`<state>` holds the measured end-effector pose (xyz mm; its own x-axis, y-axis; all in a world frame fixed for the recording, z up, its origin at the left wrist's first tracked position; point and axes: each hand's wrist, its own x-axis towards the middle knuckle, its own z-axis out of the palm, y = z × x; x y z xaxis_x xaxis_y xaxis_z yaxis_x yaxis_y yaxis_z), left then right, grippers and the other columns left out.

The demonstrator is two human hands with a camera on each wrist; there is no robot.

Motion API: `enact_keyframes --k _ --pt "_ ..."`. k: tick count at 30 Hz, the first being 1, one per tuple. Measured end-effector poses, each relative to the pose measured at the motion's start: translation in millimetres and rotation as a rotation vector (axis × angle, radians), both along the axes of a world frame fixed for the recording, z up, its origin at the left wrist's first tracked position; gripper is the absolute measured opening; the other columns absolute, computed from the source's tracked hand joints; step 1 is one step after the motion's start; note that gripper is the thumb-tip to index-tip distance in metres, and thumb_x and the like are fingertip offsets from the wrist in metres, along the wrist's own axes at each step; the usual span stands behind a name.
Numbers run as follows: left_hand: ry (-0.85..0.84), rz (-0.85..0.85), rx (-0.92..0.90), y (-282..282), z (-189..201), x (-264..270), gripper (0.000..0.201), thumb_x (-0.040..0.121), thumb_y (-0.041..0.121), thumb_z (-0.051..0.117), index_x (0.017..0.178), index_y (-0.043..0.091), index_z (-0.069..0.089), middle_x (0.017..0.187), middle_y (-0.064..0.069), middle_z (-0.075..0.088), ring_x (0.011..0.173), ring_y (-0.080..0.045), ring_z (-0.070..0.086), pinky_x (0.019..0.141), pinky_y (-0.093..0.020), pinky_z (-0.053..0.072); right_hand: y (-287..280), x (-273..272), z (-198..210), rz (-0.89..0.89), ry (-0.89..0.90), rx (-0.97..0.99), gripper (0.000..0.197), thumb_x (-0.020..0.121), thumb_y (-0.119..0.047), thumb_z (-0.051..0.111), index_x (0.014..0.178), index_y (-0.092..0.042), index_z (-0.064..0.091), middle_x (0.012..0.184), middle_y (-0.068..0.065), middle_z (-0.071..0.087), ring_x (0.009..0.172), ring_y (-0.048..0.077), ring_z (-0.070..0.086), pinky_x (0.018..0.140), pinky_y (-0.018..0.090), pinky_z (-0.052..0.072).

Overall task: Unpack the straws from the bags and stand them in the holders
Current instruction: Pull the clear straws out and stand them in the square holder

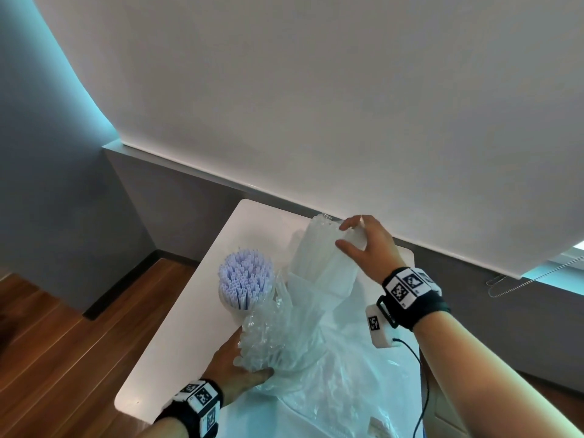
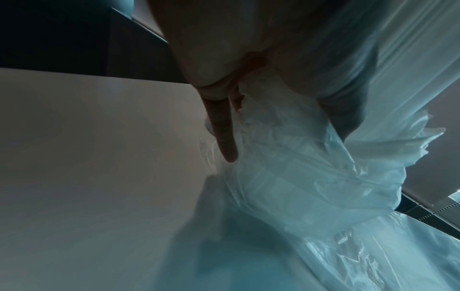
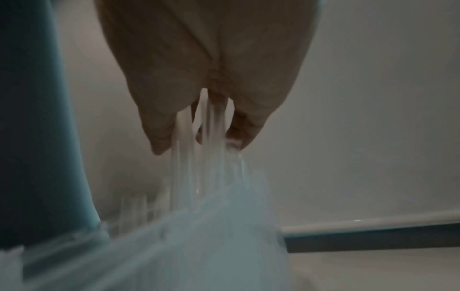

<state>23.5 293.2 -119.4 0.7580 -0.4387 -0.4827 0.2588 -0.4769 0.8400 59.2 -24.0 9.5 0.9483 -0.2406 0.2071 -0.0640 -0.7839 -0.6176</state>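
A clear holder [image 1: 235, 311] packed with pale lilac straws [image 1: 245, 276] stands at the table's left side. To its right my right hand [image 1: 360, 245] grips the top of a thick bundle of clear wrapped straws [image 1: 319, 257], which rises out of a crumpled clear plastic bag [image 1: 319, 352]. The right wrist view shows my fingers [image 3: 159, 137] curled round those straws [image 3: 211, 157], blurred. My left hand [image 1: 243, 368] holds the bunched bag low down at its left; in the left wrist view a finger [image 2: 224, 133] presses along the bag [image 2: 311, 177].
The white table [image 1: 177, 336] is narrow, with its left edge over a wooden floor [image 1: 53, 336]. A white roller blind [image 1: 316, 105] hangs right behind the table, its bottom rail just above my right hand. More clear plastic sheeting [image 1: 347, 412] covers the near table.
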Motion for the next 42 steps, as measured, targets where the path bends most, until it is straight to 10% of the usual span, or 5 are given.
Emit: enact_keyframes --k 13,18,22,29,42 --pt "-0.033 0.005 0.014 0.3 1.2 0.6 0.078 0.059 0.033 0.093 0.125 0.036 0.05 0.11 0.022 0.063 0.099 0.004 0.06 0.076 -0.005 0.041 13.4 0.2 -26.0 0.158 0.29 -0.416 0.056 0.1 -0.057 0.026 0.153 -0.039 0.016 0.161 -0.022 0.002 0.149 0.011 -0.013 0.117 0.043 -0.004" --pt "-0.036 0.003 0.019 0.2 0.4 0.5 0.079 0.058 0.035 0.093 0.125 0.037 0.049 0.109 0.023 0.062 0.098 0.004 0.06 0.08 -0.008 0.042 31.1 -17.7 0.8 0.104 -0.103 -0.25 0.032 0.088 -0.017 0.046 0.115 -0.023 0.062 0.118 -0.005 0.061 0.112 0.019 0.054 0.096 0.046 0.044" --pt "-0.024 0.003 0.033 0.6 0.1 0.6 0.079 0.058 0.037 0.093 0.126 0.036 0.051 0.111 0.021 0.064 0.101 0.002 0.06 0.083 -0.012 0.042 57.9 -55.1 17.3 0.194 -0.011 -0.197 0.028 0.082 -0.011 0.041 0.095 -0.02 0.065 0.081 -0.008 0.063 0.07 0.016 0.061 0.067 0.039 0.054" --pt "-0.012 0.0 0.034 0.8 1.5 -0.5 0.076 0.06 0.033 0.093 0.123 0.034 0.052 0.113 0.016 0.065 0.104 -0.003 0.062 0.086 -0.015 0.044 72.8 -101.1 -26.3 0.155 0.536 -0.028 0.07 0.088 -0.041 0.061 0.148 -0.025 0.03 0.144 -0.008 0.048 0.131 0.01 0.045 0.106 0.022 0.036" --pt "-0.063 -0.043 0.059 2.2 9.6 -2.9 0.062 0.063 0.032 0.091 0.109 0.044 0.051 0.103 0.024 0.064 0.096 0.008 0.058 0.083 -0.013 0.041 103.2 -53.3 -58.4 0.237 0.345 0.319 0.08 0.077 -0.02 0.072 0.142 -0.042 0.031 0.135 -0.015 0.053 0.125 0.001 0.047 0.098 0.006 0.03"
